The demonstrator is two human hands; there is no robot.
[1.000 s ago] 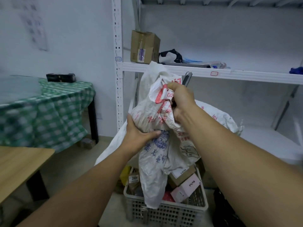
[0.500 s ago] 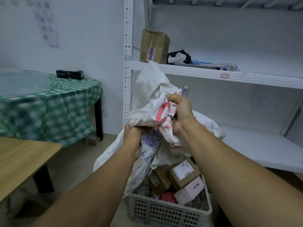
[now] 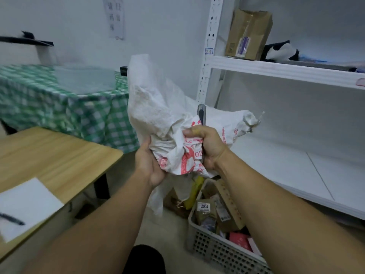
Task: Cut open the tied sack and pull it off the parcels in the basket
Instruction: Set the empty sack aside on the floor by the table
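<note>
The white woven sack (image 3: 158, 113) with red print is bunched up in the air, clear of the basket, with a loose tail hanging down toward the floor. My left hand (image 3: 150, 165) grips its lower left side. My right hand (image 3: 205, 145) clutches the crumpled printed part together with a grey utility knife (image 3: 201, 115) that sticks up above my fist. The grey perforated basket (image 3: 207, 246) stands on the floor at the lower right, holding several parcels (image 3: 215, 210), among them brown packages and a red box.
A white metal shelf unit (image 3: 276, 70) fills the right side, with a cardboard box (image 3: 248, 34) on its upper shelf. A wooden desk (image 3: 49, 155) with white paper and a pen is at left. Behind it stands a table with a green checked cloth (image 3: 65, 103).
The sack has come fully off the parcels and moved left, away from the basket. Both hands have gathered it into a tighter bundle. The view has swung to the left.
</note>
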